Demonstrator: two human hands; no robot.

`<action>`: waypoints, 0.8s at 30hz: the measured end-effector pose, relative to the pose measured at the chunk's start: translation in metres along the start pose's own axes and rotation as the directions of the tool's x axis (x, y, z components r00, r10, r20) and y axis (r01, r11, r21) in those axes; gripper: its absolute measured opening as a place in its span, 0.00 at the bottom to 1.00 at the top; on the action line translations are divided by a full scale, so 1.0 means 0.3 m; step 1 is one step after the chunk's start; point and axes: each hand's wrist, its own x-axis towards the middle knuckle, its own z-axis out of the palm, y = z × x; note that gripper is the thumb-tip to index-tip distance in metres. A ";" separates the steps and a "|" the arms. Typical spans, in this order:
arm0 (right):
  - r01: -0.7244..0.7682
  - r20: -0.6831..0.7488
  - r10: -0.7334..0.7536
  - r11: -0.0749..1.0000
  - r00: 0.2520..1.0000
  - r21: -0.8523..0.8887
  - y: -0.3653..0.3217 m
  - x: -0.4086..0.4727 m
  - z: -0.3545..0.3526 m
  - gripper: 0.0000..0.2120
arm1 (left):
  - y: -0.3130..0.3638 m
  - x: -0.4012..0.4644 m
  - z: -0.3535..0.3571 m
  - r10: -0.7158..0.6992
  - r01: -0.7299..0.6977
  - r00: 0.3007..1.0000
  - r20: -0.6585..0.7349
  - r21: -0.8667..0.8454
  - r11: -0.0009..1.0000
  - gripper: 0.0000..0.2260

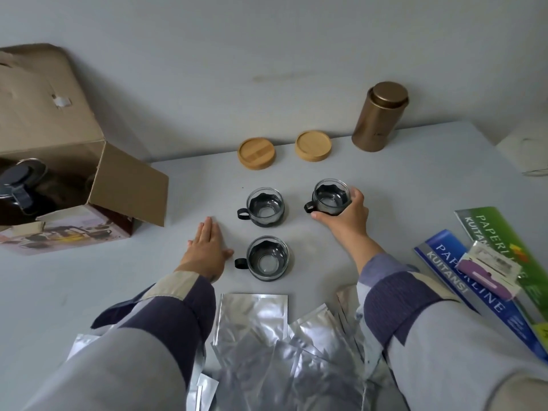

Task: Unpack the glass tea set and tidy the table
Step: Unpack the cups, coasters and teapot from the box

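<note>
Left hand [207, 247]: flat on the counter [415, 179], palm down, fingers straight and together, thumb out to the right; holding nothing. Right hand [345, 215]: wrapped around the far-right glass cup [330, 197], fingers on its right side, thumb along its near base; cup upright on the counter.

Three glass cups in total, each in a dark holder with a loop handle pointing left, all upright and empty. Middle cup [264, 205] sits left of the held one, apart from it. Near cup [268, 258] sits just right of the left hand's thumb, not touching it.

Far of the cups: two round wooden coasters [256, 153] side by side, near the counter's far edge. Right of them, a gold canister [378, 117] with its lid on, upright.

Far left: open cardboard box [89, 179], flaps up, with a glass teapot [20, 185] with dark lid lying inside, partly hidden.

Near edge, between the sleeves: a loose heap of silver foil pouches [261, 336], overlapping.

Right: blue booklet [474, 292] and green booklet [504, 232], overlapping, with a small purple item [486, 275] and paper slip resting on top.
</note>
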 end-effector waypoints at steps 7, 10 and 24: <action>-0.114 0.101 0.142 0.964 0.985 -0.241 -0.013 -0.063 -0.069 0.52 | 0.003 -0.002 -0.008 0.001 -0.001 1.000 0.014 0.015 1.000 0.34; -0.171 0.055 0.212 0.895 0.976 -0.412 -0.062 -0.115 -0.103 0.46 | -0.002 -0.009 -0.036 0.016 -0.014 1.000 -0.026 0.081 0.997 0.35; 0.201 0.207 -0.107 0.832 0.972 -0.517 -0.585 -0.382 0.201 0.29 | -0.315 -0.119 -0.402 0.247 -0.111 0.782 -0.573 0.261 0.959 0.20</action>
